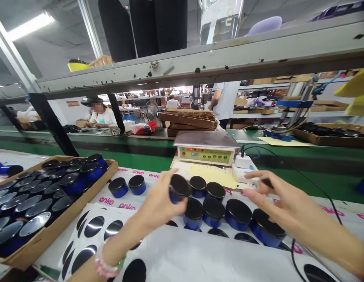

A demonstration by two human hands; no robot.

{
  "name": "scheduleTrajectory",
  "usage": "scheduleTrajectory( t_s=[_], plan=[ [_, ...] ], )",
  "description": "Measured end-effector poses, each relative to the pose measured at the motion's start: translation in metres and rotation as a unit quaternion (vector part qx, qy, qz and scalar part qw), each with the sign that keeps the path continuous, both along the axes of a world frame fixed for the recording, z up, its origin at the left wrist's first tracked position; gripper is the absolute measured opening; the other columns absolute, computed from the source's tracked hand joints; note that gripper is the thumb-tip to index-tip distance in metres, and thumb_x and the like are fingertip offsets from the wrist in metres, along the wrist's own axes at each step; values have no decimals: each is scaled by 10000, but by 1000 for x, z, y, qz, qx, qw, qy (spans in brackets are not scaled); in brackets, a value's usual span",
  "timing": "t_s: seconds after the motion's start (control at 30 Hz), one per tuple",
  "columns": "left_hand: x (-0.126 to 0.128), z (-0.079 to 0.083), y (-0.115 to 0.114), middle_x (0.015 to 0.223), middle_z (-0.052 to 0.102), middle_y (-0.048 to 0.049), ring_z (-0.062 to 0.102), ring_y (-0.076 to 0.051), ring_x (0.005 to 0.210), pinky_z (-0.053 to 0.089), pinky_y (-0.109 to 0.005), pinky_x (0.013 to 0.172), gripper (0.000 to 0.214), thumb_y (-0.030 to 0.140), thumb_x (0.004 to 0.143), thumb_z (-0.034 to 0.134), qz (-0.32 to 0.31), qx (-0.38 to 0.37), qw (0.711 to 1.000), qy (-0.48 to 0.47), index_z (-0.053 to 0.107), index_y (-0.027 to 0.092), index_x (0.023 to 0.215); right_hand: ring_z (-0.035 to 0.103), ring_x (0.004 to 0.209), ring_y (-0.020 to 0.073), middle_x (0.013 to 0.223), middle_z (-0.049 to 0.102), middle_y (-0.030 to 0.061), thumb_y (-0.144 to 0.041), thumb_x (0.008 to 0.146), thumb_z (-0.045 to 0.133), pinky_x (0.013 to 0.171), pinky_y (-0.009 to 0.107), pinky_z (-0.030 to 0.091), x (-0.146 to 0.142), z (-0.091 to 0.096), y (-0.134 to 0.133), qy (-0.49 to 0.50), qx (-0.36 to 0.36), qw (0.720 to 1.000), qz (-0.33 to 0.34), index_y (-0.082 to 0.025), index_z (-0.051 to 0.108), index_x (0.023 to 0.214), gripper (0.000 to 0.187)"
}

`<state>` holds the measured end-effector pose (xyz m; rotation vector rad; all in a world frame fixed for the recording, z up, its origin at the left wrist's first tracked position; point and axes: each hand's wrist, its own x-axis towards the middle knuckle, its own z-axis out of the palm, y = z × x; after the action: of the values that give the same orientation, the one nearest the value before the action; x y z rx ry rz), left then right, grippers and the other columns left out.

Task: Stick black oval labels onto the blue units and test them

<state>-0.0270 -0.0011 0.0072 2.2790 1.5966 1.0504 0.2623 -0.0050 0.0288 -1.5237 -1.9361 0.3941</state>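
My left hand (158, 199) is closed around a blue jar with a black lid (179, 187), lifted and tilted above the bench. Close to it stand several more such jars, among them a small black-lidded jar (214, 211) and a larger one (238, 213). My right hand (280, 199) hovers over the rightmost large jar (267, 227), thumb and forefinger apart. A small dark patch shows between its fingers; what it is I cannot tell. Under my forearms lie white sheets (193, 254) with round black stickers (94, 226).
At left, a cardboard tray (111, 172) is full of black-lidded jars. Two jars (137, 185) stand beside it. Behind are a control box (205, 150) with lit indicators, a white power strip (245, 170) and a loose black cable (317, 188). A shelf (184, 64) crosses overhead. Other people are farther back.
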Motion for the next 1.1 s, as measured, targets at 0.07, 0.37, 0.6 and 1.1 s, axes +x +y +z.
scheduleTrajectory(
  t_s=[0.07,0.37,0.6,1.1],
  plan=[
    [-41,-16,3,1207,601,-56,589,-243,1121,485,-382,975,529,270,729,651,64,-17,998,22,478,234,1228,594,603,255,819,621,64,-724,815,405,572,391,483,19,-5,2,-42,-36,998,-41,-285,476,1094,525],
    [-124,-60,8,1278,409,-227,455,-465,1175,367,-707,915,507,382,768,581,184,-4,979,89,499,121,1194,591,645,254,855,620,78,-517,879,401,577,361,423,25,-23,7,-175,-32,984,-15,-231,432,1006,315],
    [24,-46,6,1287,541,-110,459,-307,1224,368,-471,1047,609,539,770,684,-91,-15,981,171,538,209,1261,582,758,176,899,596,47,-439,927,551,691,322,476,-53,-32,64,-238,-89,964,74,-153,527,985,293],
    [73,-43,28,976,711,-110,655,-314,972,291,-534,1050,579,503,686,759,-154,-67,975,148,554,151,1097,579,713,139,854,597,13,-384,944,587,676,304,505,-4,-27,83,-298,-141,943,55,-141,597,956,243]
  ],
)
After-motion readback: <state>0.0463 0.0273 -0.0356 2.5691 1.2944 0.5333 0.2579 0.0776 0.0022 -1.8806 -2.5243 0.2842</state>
